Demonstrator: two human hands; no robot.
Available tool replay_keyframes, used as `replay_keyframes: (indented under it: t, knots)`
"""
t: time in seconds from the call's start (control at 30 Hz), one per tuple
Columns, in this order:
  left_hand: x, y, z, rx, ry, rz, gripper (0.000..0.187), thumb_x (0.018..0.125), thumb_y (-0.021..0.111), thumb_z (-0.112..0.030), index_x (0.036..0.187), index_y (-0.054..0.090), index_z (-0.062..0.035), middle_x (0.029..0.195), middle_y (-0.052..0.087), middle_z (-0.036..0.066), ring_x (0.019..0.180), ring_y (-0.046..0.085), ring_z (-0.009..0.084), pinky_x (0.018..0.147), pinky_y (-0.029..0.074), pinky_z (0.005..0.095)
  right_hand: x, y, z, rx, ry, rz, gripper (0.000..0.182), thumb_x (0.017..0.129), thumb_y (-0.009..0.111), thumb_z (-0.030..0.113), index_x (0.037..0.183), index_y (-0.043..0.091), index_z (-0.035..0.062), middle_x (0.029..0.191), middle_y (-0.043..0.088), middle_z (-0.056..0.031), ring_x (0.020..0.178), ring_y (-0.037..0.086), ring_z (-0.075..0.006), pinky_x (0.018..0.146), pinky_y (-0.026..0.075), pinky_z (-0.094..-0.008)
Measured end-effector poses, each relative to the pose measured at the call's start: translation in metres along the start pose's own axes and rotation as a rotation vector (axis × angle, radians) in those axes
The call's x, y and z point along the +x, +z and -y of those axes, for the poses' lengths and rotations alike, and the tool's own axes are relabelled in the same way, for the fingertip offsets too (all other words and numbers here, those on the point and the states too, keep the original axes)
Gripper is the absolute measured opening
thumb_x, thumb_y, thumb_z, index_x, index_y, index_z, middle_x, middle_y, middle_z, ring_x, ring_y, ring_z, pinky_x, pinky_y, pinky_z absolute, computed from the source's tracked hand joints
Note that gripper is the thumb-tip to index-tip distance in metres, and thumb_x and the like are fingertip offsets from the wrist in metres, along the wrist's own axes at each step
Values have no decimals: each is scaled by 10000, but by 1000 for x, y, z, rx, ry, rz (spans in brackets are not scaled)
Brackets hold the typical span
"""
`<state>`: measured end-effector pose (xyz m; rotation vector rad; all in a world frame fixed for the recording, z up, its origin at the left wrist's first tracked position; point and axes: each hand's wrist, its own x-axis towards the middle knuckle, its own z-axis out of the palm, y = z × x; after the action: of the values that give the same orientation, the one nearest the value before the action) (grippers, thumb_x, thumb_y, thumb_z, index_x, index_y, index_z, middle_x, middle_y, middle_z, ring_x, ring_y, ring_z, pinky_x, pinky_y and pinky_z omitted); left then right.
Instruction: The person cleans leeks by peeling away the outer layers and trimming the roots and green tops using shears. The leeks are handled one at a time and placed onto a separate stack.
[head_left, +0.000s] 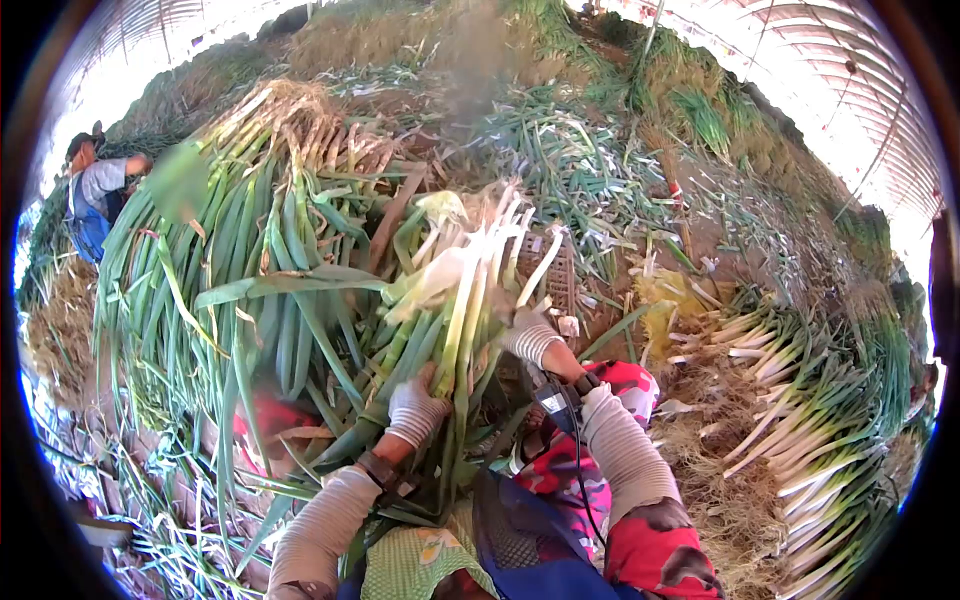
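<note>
My left hand [417, 410], in a pale glove, is closed round the green part of several leeks [465, 320]. Their white ends point up and away from me, and their leaves hang down over my lap. My right hand [530, 335], in a striped glove, is beside the white stems on their right. Its fingers are blurred, so their grip cannot be made out. A small black device with a cable [556, 402] sits on my right wrist. To the left of my hands lies a big heap of untrimmed leeks [260, 220], roots at the far end.
A brown plastic crate [548, 270] stands just beyond my right hand. On the right, cleaned leeks [800, 430] lie in a row beside dry root trimmings [715, 500]. Cut leaves [570, 150] cover the ground ahead. Another person [95, 190] works at far left.
</note>
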<state>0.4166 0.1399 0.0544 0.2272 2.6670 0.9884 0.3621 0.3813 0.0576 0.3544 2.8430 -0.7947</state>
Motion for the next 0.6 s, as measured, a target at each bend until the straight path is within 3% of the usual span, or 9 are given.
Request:
replay_keyframes:
  t: [0.03, 0.1, 0.17, 0.27, 0.37, 0.43, 0.5, 0.57, 0.6]
  knots:
    - [2, 4, 1, 25, 14, -10, 749, 548, 771, -282, 1209, 530, -23, 997, 626, 244, 962, 612, 332, 858, 471, 367, 3, -1, 7, -37, -113, 3, 421, 677, 628, 206, 1060, 606, 34, 930, 629, -257, 844, 630, -366, 738, 512, -394]
    - [7, 11, 5, 78, 37, -20, 715, 565, 759, -292, 1197, 538, -40, 970, 629, 247, 945, 608, 353, 845, 474, 391, 1, -21, 21, 114, 51, 42, 389, 674, 618, 227, 973, 618, -22, 864, 631, -265, 829, 634, -369, 718, 510, -404]
    - [8, 11, 2, 164, 43, 20, 686, 615, 727, -308, 1222, 507, -75, 990, 615, 240, 943, 593, 376, 821, 478, 433, 40, -7, 4, 0, 76, 2, 372, 680, 605, 217, 955, 617, -33, 846, 630, -266, 821, 635, -367, 711, 506, -405]
    - [10, 9, -1, 275, 69, 78, 660, 678, 682, -302, 1261, 446, -102, 1015, 594, 219, 928, 594, 381, 808, 485, 453, 26, -35, 31, 189, 22, 8, 332, 701, 580, 177, 957, 611, -32, 849, 631, -257, 815, 635, -367, 705, 504, -401]
    - [9, 0, -21, 345, 30, 126, 644, 684, 673, -288, 1251, 435, -97, 992, 589, 223, 906, 603, 383, 785, 491, 462, 56, -20, 8, 228, -93, -73, 329, 706, 586, 144, 1003, 613, 5, 859, 633, -252, 823, 639, -355, 704, 503, -399]
    - [14, -3, -22, 369, 77, 110, 608, 687, 662, -265, 1218, 429, -85, 967, 585, 220, 874, 610, 388, 753, 496, 479, 54, -23, 14, 248, -129, 59, 366, 699, 609, 140, 1051, 611, 40, 863, 638, -234, 816, 642, -329, 702, 503, -388]
    - [24, -10, -23, 366, 120, 122, 591, 680, 661, -258, 1195, 434, -78, 960, 584, 221, 868, 609, 391, 747, 496, 486, 65, -17, 8, 249, -71, 50, 408, 690, 633, 143, 1090, 605, 71, 865, 643, -211, 807, 640, -304, 701, 503, -373]
    - [30, -17, -27, 434, 135, 136, 540, 718, 642, -275, 1175, 440, -72, 947, 581, 222, 842, 611, 395, 721, 498, 488, 91, 1, -11, 231, 75, -98, 449, 680, 659, 153, 1122, 598, 98, 867, 647, -181, 797, 634, -280, 701, 503, -353]
    - [32, -21, -28, 468, 141, 144, 516, 737, 632, -283, 1165, 443, -69, 940, 580, 223, 829, 612, 398, 707, 499, 489, 79, -11, -5, 292, -172, 117, 443, 691, 648, 150, 1108, 585, 14, 876, 648, -192, 814, 637, -295, 706, 506, -345]
